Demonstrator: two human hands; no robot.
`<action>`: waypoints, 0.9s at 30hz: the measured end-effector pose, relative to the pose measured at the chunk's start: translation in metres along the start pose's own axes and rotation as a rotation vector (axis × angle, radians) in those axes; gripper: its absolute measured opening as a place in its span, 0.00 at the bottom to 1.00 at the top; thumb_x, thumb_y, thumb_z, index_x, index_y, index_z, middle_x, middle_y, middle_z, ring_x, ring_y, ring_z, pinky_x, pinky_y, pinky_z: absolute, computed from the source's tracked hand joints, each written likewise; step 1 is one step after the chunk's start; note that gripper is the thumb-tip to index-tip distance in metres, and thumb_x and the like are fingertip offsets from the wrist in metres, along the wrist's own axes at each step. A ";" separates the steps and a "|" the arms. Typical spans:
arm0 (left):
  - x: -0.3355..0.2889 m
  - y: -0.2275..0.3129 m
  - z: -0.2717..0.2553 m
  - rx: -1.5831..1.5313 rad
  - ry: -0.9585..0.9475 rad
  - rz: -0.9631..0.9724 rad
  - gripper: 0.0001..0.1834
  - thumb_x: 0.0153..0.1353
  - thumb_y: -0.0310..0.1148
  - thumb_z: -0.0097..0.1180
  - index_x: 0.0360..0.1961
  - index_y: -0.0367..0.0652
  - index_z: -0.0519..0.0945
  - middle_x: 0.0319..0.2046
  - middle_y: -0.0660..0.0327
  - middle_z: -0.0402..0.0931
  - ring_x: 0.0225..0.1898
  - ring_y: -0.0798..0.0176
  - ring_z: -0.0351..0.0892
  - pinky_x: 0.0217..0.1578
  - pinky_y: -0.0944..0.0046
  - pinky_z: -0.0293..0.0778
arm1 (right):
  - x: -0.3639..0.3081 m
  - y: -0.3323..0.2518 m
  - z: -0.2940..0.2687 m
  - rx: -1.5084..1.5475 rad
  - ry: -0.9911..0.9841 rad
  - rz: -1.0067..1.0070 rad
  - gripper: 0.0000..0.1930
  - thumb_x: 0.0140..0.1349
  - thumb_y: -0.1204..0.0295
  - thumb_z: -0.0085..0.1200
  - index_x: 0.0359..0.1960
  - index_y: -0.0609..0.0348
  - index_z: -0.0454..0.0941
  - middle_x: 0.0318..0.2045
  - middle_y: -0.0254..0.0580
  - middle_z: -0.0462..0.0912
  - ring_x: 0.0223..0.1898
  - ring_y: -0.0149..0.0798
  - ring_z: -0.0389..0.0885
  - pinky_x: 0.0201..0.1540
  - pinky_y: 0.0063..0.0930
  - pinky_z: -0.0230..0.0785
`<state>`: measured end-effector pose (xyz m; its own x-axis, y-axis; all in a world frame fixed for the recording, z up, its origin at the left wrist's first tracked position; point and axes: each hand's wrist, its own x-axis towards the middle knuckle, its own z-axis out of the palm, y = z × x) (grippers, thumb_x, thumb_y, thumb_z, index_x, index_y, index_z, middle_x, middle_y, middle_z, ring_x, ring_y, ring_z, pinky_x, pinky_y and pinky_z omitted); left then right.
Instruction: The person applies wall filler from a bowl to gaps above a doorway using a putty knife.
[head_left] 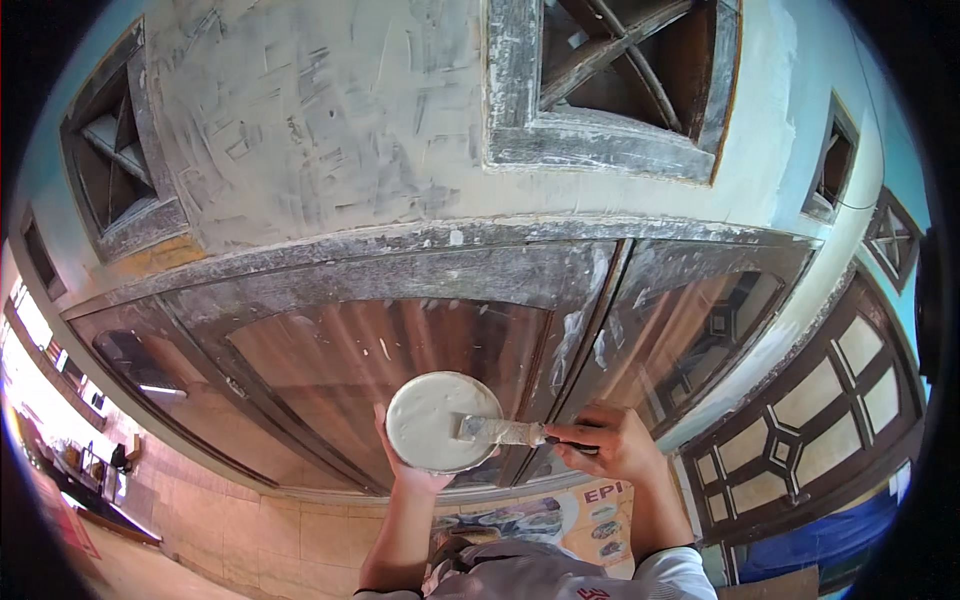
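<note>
My left hand (412, 474) is wrapped round a round tub (440, 375) from below, its thumb along the left side. Smooth white paste, like wall putty (425, 408), fills the tub close to the rim. In my right hand (618, 442) is a putty knife (512, 432), gripped by the handle with the fingers closed. The blade lies across the right part of the tub and touches the paste. White paste coats the knife from the blade toward the handle. The underside of the tub is hidden.
Ahead stands a wall (320, 130) with patchy white and grey smears, above a dark wooden window frame (400, 275) with glass panes. A latticed vent (610, 150) sits higher up. To the right is a panelled door (800, 420); a printed sheet (600, 510) lies below my hands.
</note>
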<state>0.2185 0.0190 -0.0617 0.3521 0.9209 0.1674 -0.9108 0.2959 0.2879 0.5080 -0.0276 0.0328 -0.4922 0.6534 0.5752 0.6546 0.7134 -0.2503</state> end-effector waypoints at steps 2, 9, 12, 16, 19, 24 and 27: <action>-0.001 0.000 0.005 0.035 0.004 -0.013 0.51 0.63 0.79 0.37 0.72 0.50 0.68 0.71 0.48 0.64 0.65 0.30 0.67 0.53 0.10 0.65 | -0.003 0.003 0.004 0.038 0.044 0.005 0.15 0.55 0.65 0.73 0.46 0.41 0.90 0.21 0.32 0.74 0.22 0.39 0.76 0.24 0.36 0.70; 0.001 -0.001 0.005 0.022 -0.009 -0.015 0.50 0.62 0.79 0.38 0.72 0.50 0.68 0.71 0.49 0.65 0.66 0.30 0.67 0.53 0.08 0.63 | -0.002 -0.002 -0.006 0.010 0.033 0.029 0.16 0.55 0.66 0.73 0.46 0.42 0.90 0.21 0.32 0.75 0.22 0.40 0.76 0.24 0.36 0.70; 0.002 -0.001 0.008 0.013 -0.002 -0.006 0.51 0.62 0.79 0.39 0.71 0.50 0.69 0.70 0.49 0.65 0.66 0.31 0.67 0.54 0.09 0.64 | 0.002 -0.002 -0.011 0.008 0.039 0.003 0.15 0.55 0.66 0.72 0.46 0.42 0.90 0.21 0.32 0.75 0.21 0.40 0.76 0.24 0.37 0.71; 0.006 -0.003 -0.002 -0.016 0.033 0.031 0.51 0.62 0.79 0.40 0.72 0.51 0.67 0.71 0.47 0.63 0.65 0.28 0.67 0.50 0.08 0.65 | -0.004 0.002 -0.011 0.142 0.067 0.041 0.15 0.59 0.68 0.69 0.49 0.48 0.89 0.22 0.36 0.78 0.22 0.41 0.78 0.26 0.35 0.71; 0.007 -0.006 0.002 0.042 0.020 0.039 0.51 0.62 0.79 0.40 0.73 0.50 0.66 0.72 0.48 0.63 0.66 0.28 0.67 0.50 0.08 0.65 | -0.009 -0.003 -0.017 0.401 0.056 0.279 0.14 0.66 0.68 0.64 0.52 0.56 0.87 0.23 0.37 0.79 0.23 0.37 0.78 0.28 0.31 0.70; 0.005 -0.009 0.027 -0.039 -0.046 -0.016 0.50 0.63 0.78 0.39 0.73 0.51 0.66 0.72 0.48 0.63 0.66 0.26 0.66 0.50 0.07 0.65 | -0.016 0.004 -0.009 0.773 -0.085 0.547 0.17 0.79 0.63 0.47 0.54 0.62 0.84 0.24 0.30 0.79 0.24 0.26 0.74 0.28 0.26 0.67; 0.007 -0.010 0.028 -0.010 -0.096 -0.036 0.50 0.64 0.78 0.38 0.73 0.51 0.66 0.72 0.49 0.63 0.66 0.29 0.66 0.52 0.08 0.64 | -0.020 0.006 -0.006 0.828 -0.109 0.622 0.20 0.81 0.61 0.45 0.56 0.63 0.83 0.25 0.28 0.79 0.25 0.25 0.74 0.28 0.24 0.67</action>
<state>0.2362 0.0155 -0.0370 0.4033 0.8812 0.2467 -0.8990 0.3313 0.2864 0.5247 -0.0378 0.0245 -0.2788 0.9553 0.0980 0.2322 0.1661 -0.9584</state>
